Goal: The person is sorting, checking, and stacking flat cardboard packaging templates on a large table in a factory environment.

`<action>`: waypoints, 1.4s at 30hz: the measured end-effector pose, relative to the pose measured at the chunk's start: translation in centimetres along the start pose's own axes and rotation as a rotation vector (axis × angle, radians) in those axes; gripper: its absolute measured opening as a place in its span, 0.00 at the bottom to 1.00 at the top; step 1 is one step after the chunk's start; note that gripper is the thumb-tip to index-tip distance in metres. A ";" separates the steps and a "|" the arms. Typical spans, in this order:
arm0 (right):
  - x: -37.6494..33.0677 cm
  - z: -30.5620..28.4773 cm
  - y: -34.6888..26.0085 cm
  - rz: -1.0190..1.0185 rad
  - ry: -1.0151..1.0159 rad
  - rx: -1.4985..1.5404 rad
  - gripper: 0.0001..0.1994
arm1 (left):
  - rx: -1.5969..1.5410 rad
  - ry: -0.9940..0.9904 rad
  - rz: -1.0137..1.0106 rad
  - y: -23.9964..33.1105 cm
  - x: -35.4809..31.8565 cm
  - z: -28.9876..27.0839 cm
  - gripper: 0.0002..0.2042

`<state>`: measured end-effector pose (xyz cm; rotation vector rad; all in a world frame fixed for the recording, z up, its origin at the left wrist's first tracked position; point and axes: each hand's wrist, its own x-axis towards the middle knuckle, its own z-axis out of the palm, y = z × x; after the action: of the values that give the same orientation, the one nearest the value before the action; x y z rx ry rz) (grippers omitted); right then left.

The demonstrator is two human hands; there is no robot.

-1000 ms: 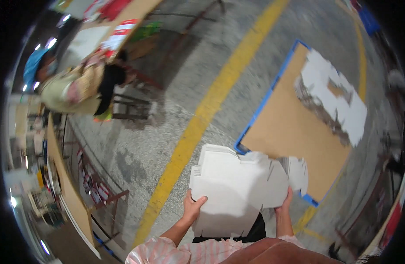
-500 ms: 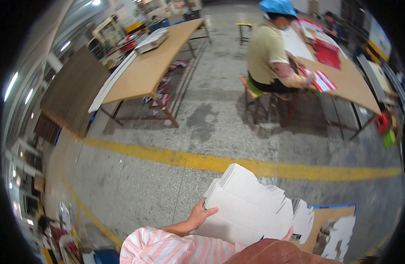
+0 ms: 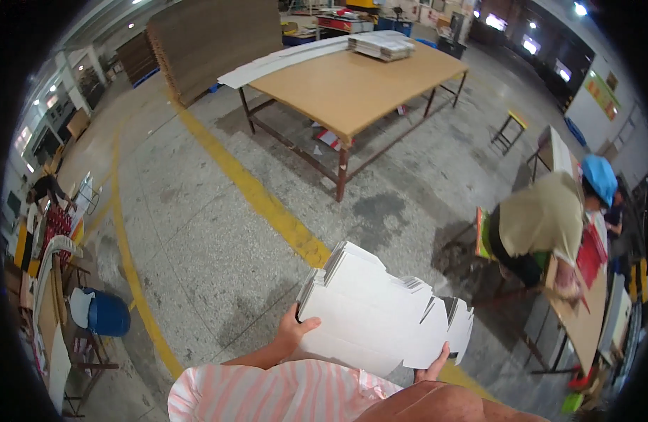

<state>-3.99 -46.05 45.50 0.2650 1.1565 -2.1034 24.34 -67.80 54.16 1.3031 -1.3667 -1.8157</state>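
Observation:
A stack of flat white die-cut cardboard sheets (image 3: pixel 366 313) is held in front of my body, above the floor. My left hand (image 3: pixel 294 330) grips its left edge, with the thumb lying on the top sheet and the fingers hidden beneath. On the lower right side, my right hand (image 3: pixel 433 363) holds the stack near its notched end, the thumb up against the edge. Slots and jagged tabs show along the right side of the sheets. Both hands are closed on the stack.
Ahead stands a brown-topped table (image 3: pixel 352 88) bearing a pile of white sheets (image 3: pixel 381 45). A co-worker in a blue cap (image 3: pixel 542 214) sits at another table (image 3: pixel 584 330) on the right. A blue bin (image 3: pixel 108 312) stands at left. Yellow lines (image 3: pixel 243 186) cross the floor.
My view has turned left, bringing the brown table to the middle and the co-worker to the right edge. The stack stays in both hands. The board with white pieces has left view.

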 end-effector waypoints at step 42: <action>73.4 85.5 2.8 0.498 -0.906 -0.687 0.29 | -0.851 1.010 0.325 23.4 68.0 10.5 0.22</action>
<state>-42.49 -151.28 57.45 -0.6058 1.0048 -1.0663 -15.98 -128.15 49.98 1.1226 -0.1766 -1.0047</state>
